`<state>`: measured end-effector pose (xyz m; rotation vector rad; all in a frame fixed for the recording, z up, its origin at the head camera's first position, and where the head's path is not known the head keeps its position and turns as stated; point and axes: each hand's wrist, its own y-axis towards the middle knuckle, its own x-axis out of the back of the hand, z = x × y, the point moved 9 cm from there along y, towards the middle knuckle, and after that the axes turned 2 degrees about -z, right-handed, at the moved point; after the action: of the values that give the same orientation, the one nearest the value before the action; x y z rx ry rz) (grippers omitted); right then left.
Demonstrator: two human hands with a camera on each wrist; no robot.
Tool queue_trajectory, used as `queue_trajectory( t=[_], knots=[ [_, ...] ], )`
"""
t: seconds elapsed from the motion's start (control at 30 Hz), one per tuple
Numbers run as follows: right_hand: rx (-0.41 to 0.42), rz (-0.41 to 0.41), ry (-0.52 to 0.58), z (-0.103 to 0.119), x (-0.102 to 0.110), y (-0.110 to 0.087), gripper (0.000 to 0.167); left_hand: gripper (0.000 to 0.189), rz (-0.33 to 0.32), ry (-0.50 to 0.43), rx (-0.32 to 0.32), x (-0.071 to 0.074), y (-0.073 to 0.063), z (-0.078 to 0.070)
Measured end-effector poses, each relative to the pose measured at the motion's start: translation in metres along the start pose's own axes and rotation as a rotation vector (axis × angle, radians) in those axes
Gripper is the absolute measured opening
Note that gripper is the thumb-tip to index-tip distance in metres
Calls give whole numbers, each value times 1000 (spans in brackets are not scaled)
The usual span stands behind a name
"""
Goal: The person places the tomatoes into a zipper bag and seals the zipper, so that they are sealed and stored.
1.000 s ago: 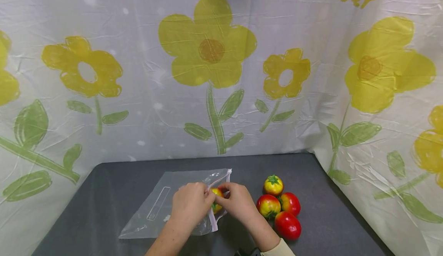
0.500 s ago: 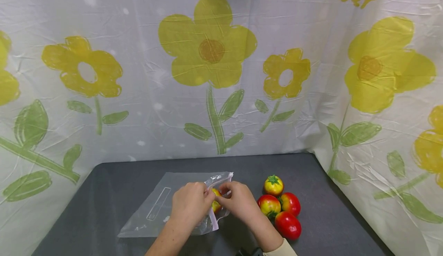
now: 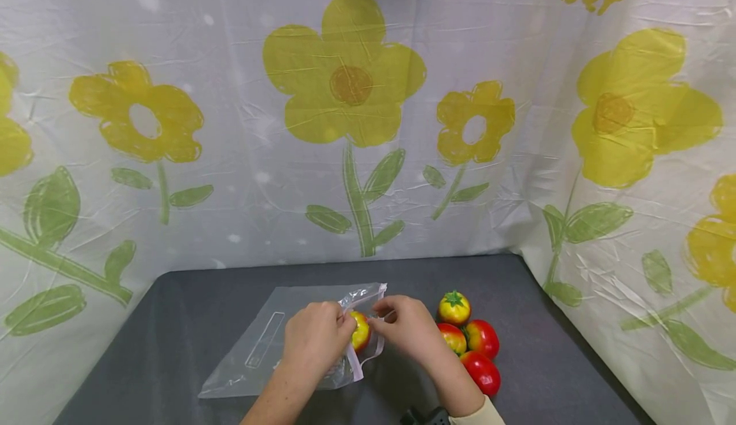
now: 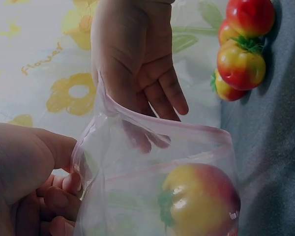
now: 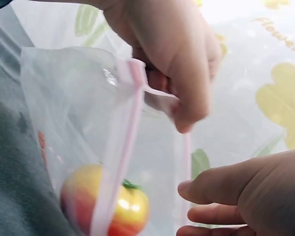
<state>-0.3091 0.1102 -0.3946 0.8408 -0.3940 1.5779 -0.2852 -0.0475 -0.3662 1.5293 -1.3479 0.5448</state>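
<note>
A clear zip bag with a pink zip edge lies on the table, its mouth held apart toward the right. My left hand pinches the bag's edge between thumb and fingers, as the right wrist view shows. Just inside the mouth sits a red-and-yellow tomato with a green leafy top. My right hand is beside the opening, its fingers loosely extended and holding nothing. In the left wrist view some right-hand fingertips show through the clear film near the rim, above the tomato.
Several more tomatoes cluster right of the bag, among them a yellowish one at the back and a red one in front, partly behind my right forearm. A dark grey table meets a flower-print curtain behind.
My right hand has drawn back to the right from the tomato at the bag's mouth, so more of that tomato shows. My left hand stays on the bag's edge.
</note>
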Motion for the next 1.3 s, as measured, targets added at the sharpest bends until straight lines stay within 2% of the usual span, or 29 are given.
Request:
queue_trajectory(
  t=[0.27,0.47,0.87,1.3],
  knots=[
    [-46,-18,-4,-9,18,-1,29,44,8,7,14,-1,0,1],
    [-115,-27,21,-18,30,-3,28,43,-6,6,9,-1,0,1],
    [-207,-104,25,-38,57,-6,27,41,-36,3,-2,2,0,0],
    [-286,-135,31,-64,81,-8,35,41,-39,-1,-5,2,-1,0]
  ],
)
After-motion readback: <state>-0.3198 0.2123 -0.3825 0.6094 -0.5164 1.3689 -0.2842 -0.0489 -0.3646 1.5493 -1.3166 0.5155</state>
